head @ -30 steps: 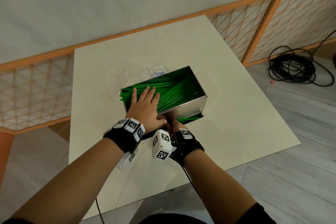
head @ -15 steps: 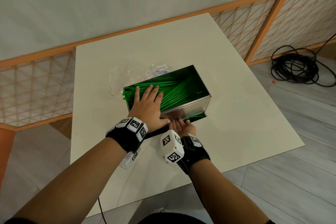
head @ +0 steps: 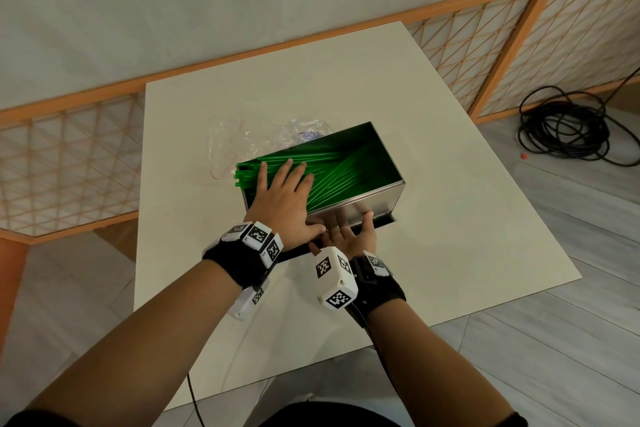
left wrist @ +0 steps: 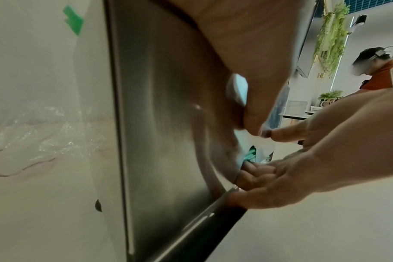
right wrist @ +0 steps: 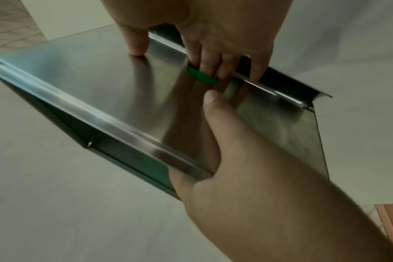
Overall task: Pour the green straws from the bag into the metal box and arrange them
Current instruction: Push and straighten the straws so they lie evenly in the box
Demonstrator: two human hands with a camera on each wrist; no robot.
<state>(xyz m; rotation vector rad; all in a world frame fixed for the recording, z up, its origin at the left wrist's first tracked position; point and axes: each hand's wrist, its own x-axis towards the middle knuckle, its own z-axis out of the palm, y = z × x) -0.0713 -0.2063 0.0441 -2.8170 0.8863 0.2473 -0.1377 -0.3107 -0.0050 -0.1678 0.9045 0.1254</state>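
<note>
Clear bag (head: 249, 139) lies flat and crumpled on the white table (head: 433, 236), touching the far left corner of the shiny metal box (head: 363, 208). Green straws (head: 332, 177) fill it, long axes running left to right along the box, left tips poking over its left end. Left hand (head: 284, 201) lies flat across them, fingers straight and spread, thumb on the near wall. Right hand (head: 349, 236), palm up, fingers straight, reaches under the box's near bottom edge, touching a green straw end there.
</note>
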